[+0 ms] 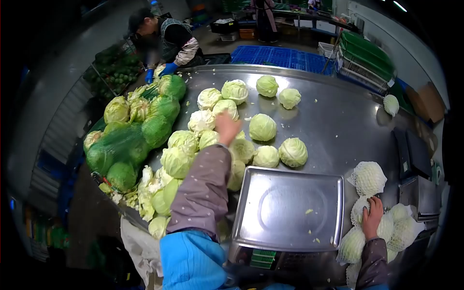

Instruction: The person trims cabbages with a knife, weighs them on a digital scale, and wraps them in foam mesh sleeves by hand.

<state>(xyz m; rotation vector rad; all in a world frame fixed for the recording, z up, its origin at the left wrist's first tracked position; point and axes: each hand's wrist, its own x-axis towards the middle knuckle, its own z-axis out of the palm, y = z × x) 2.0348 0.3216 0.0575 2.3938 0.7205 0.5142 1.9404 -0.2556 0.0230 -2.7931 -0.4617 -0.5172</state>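
- Head view: the left hand (228, 128) is stretched over a group of cabbages, with its back turned upward. Its fingers are blurred and reach onto one pale cabbage (226, 105); if they grip it or only touch it, I cannot tell.
- The right hand (372, 217) is well apart, at the right side. Its fingers lie slightly bent on a netted cabbage (358, 209), which rests on the metal table (333, 121). Whether they hold it firmly, I cannot tell.
- Close around the left hand there are loose cabbages (235, 91), many of them touching each other. On the right of this group, a few stand apart.
- Around the right hand there are other netted cabbages (352, 245), in white nets, crowded together.
- Between the two arms, nearer to the body, is a metal tray (290, 186), with small leaf bits on it.
- Along the left edge of the table lie green net bags (121, 145) with cabbages inside, and torn leaves (147, 193) beside them.
- At the far left corner, another person (179, 43) bends down, with blue gloves (169, 68) near the bags.
- Near the far right edge lies a single netted cabbage, with a cardboard box (427, 104) beyond it.
- Behind the table is a blue pallet (280, 59).
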